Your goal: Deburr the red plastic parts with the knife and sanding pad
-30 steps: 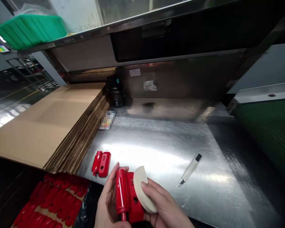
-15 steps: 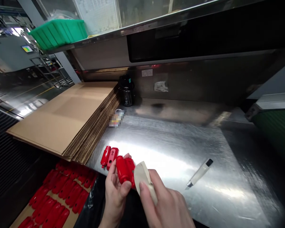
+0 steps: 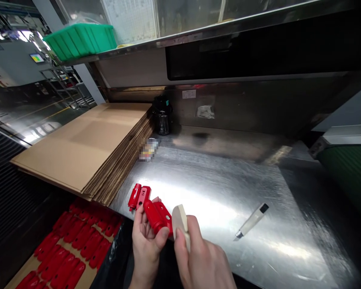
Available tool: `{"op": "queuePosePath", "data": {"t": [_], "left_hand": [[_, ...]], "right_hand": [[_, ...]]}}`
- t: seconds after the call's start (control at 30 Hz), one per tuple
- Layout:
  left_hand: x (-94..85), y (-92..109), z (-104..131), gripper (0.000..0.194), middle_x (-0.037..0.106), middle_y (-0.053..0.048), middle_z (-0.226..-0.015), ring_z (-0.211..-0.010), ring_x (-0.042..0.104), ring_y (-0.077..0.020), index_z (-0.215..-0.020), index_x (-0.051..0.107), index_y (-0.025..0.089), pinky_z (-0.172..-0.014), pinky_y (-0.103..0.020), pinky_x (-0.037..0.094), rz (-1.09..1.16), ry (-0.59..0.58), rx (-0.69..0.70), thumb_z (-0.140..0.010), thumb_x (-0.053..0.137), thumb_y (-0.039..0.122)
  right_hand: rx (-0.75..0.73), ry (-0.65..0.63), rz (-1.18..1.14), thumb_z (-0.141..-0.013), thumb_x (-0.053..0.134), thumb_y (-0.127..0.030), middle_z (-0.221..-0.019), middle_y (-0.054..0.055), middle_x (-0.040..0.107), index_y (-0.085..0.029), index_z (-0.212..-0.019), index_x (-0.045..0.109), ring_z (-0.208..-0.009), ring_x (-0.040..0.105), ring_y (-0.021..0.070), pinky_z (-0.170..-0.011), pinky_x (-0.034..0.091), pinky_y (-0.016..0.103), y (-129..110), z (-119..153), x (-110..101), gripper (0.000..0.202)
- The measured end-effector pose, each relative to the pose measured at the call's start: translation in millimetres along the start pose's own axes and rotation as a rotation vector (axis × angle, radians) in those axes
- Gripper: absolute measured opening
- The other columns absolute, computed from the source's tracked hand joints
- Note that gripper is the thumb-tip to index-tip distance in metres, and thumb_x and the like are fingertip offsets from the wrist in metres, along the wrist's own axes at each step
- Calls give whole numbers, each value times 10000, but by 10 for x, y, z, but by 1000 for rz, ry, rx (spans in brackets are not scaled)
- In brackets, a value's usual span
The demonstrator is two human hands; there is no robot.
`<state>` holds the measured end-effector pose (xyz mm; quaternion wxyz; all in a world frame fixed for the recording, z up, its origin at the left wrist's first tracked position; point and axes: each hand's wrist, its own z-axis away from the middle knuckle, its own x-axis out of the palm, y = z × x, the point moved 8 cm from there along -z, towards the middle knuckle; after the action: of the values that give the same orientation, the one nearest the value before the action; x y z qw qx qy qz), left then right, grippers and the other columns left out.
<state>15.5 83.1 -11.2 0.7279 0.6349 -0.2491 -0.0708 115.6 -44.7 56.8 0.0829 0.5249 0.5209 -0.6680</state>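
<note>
Compared with half a second earlier, the red plastic part (image 3: 156,216) has tipped further over in the left hand (image 3: 146,241), its round end now pointing up and away, and the pale pad (image 3: 180,222) has turned edge-on against its right side. The left hand is curled around the part, thumb across its near face and fingers behind it, palm facing right. The right hand (image 3: 203,261) is closed on the pad, thumb along its near edge, knuckles toward the camera. Both are held just above the near edge of the steel bench (image 3: 216,188). A second red part (image 3: 139,196) lies just beyond the left hand; a white knife (image 3: 252,220) lies well right of the right hand.
</note>
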Motion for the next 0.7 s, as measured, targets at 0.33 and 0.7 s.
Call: {"op": "queuePosePath", "data": {"t": [0.33,0.7], "left_hand": [[-5,27,13,1038,637,-246,-1514,-1368,667,-389,-1527,458,190,-1037,-363,638,-3,17,3,-682,1005,444],[3,55,59,988,661,-250,-1478,-1357,663,-440,-1521,505,162,-1071,-456,629,189,44,-74,-716,969,499]], "right_hand": [[-34,-65,-13,-1136,316,-335,-580,37,699,-211,-1296,573,-447,700,305,-423,255,371,77,-62,17,327],[106,-164,76,-1118,309,-334,-619,88,709,-191,-1232,599,-513,723,362,-469,210,350,164,-172,-3,342]]}}
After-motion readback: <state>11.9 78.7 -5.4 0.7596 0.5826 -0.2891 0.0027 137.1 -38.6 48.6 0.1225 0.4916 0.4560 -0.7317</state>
